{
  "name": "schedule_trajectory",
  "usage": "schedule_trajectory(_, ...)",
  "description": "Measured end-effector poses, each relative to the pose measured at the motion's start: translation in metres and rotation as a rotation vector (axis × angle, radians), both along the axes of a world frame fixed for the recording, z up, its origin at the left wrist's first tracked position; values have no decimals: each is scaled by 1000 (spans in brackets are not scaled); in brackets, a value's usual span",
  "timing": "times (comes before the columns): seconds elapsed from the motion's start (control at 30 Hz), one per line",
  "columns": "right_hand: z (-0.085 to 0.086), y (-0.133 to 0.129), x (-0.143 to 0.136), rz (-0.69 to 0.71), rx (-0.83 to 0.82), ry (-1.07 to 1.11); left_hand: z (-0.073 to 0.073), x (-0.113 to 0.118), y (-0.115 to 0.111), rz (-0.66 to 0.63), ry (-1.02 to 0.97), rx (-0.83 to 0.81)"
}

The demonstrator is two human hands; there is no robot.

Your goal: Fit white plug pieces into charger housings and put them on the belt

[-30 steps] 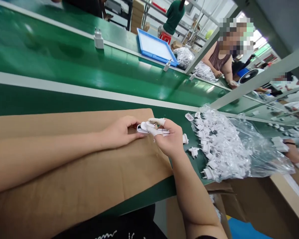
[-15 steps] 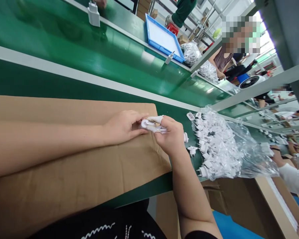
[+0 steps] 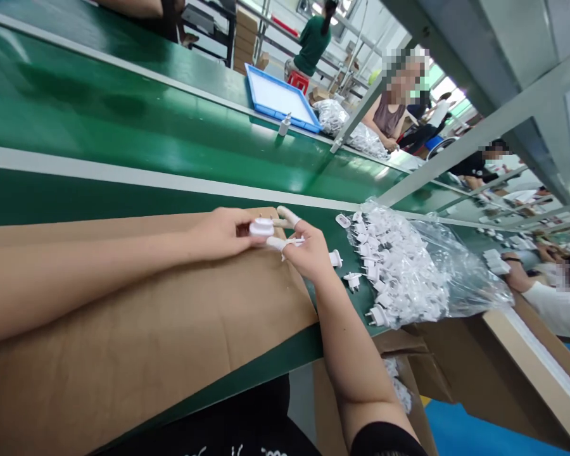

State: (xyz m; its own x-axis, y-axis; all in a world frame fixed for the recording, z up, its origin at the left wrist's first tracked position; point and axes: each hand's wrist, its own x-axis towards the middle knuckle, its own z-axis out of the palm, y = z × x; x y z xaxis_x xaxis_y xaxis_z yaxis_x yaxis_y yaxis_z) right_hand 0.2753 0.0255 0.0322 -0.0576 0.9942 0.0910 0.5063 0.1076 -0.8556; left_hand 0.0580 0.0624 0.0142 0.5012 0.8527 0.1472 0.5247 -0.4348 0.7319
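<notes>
Pinched a rounded white plastic plug body between thumb and fingers of the bare left hand, over a brown cardboard sheet, and held the right hand just beside it, thumb and 1 finger apart in white finger covers, but could not tell of any grip on the slim white piece near its palm. Saw the sheet flat on a green tabletop, beside 2 loose white pronged plugs and a jumbled heap of white plastic plugs with a crinkled clear plastic bag; noticed, across a glossy green strip, a rectangular blue-rimmed tray.
</notes>
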Motion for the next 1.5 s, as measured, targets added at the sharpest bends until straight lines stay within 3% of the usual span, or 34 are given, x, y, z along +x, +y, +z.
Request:
schedule_trajectory(0.07,12,0,22,-118,87,-126,5,-6,24,183,11,-12)
schedule_trajectory(0.17,29,-7,58,-319,118,-566,7,-23,69,428,69,45)
schedule_trajectory(0.27,33,-14,82,-294,-44,-945,4,-45,109,562,103,90)
schedule_trajectory(0.4,25,-13,85,-198,-210,-1080,3,-67,135,610,165,-8)
schedule_trajectory(0.5,25,-11,78,-238,-159,-988,9,-69,124,697,224,68)
schedule_trajectory(0.6,30,-9,67,-225,40,-797,16,-63,84,675,233,276)
schedule_trajectory(0.7,33,-1,47,-126,123,-554,11,-54,29,302,282,286)
schedule_trajectory(0.8,31,15,20,-6,44,-240,-4,-42,-14,-22,363,216)
schedule_trajectory(0.87,25,26,0,64,-30,-47,-11,-28,-30,-163,393,174)
schedule_trajectory(0.97,10,36,-25,18,-58,184,-14,-5,-39,-280,400,169)
schedule_trajectory(1.07,-11,37,-37,-115,52,323,-15,8,-37,-268,302,187)
schedule_trajectory(1.2,-35,38,-36,-160,8,394,-21,4,-29,-46,-25,75)
schedule_trajectory(1.33,-44,42,-32,-105,-48,337,-24,-2,-20,143,-274,-66)
schedule_trajectory(1.5,-48,43,-31,-82,-51,302,-19,-1,-14,192,-339,-130)
